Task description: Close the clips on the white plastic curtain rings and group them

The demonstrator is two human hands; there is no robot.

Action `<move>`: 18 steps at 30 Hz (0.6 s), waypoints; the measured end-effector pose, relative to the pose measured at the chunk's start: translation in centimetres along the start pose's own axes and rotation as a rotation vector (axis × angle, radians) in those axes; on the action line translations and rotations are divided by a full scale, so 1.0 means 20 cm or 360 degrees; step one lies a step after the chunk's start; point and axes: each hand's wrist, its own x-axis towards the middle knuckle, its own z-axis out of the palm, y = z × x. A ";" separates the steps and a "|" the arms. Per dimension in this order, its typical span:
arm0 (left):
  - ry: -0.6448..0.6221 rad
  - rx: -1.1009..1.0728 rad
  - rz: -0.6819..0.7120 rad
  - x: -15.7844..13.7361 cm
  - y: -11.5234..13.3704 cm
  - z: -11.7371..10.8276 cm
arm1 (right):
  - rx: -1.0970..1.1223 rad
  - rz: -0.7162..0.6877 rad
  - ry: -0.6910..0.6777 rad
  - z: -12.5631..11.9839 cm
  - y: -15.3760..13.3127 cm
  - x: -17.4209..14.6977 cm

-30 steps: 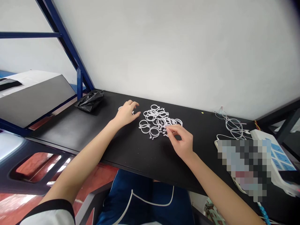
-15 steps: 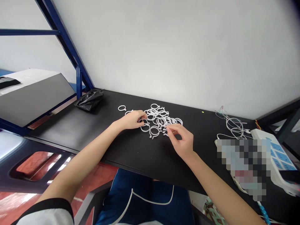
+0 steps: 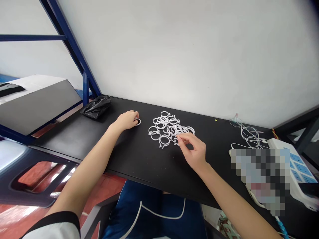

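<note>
A loose pile of white curtain rings (image 3: pixel 164 141), each with a small eyelet nub, lies on the black tabletop (image 3: pixel 149 166). To the left of the pile, my left hand (image 3: pixel 127 120) is palm down with its fingers curled and closed at a separate white ring (image 3: pixel 139 122). Part of that ring shows beyond the fingertips; the rest is covered. At the pile's right front edge my right hand (image 3: pixel 193 147) pinches with thumb and forefinger at a white ring, mostly hidden by the fingers.
A crumpled black plastic bag (image 3: pixel 96 108) lies at the back left, near a blue metal frame (image 3: pixel 85 88). On the right are tangled white cables (image 3: pixel 250 134), a white power strip (image 3: pixel 294 166) and a blurred-out object (image 3: pixel 260 181). A pale wall rises behind.
My left hand has moved left, from the pile's left edge to the separate rings beside it. My right hand stays where it was, still pinching at the pile.
</note>
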 end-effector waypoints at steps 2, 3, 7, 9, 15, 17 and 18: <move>0.0018 -0.0016 -0.0012 0.00 0.00 0.00 | -0.0001 0.0002 0.0000 0.00 0.00 0.00; 0.0028 -0.0024 -0.0015 0.00 0.00 0.00 | -0.0001 0.0000 -0.0001 0.00 0.00 0.00; 0.0042 -0.0038 -0.0006 0.00 0.00 -0.01 | 0.0000 -0.0003 -0.0006 0.00 0.00 0.00; 0.0045 -0.0031 -0.0017 0.00 0.00 -0.02 | 0.0004 -0.0001 -0.0002 0.00 0.00 0.00; 0.0092 0.0026 -0.0266 -0.03 0.00 -0.04 | -0.0007 0.0021 0.0002 0.00 0.00 0.00; 0.0088 0.0041 -0.0359 -0.03 0.00 -0.04 | -0.0015 0.0036 0.0003 0.00 0.00 0.00; 0.0081 0.0043 -0.0389 -0.03 -0.01 -0.04 | -0.0016 0.0040 0.0001 0.00 0.00 0.00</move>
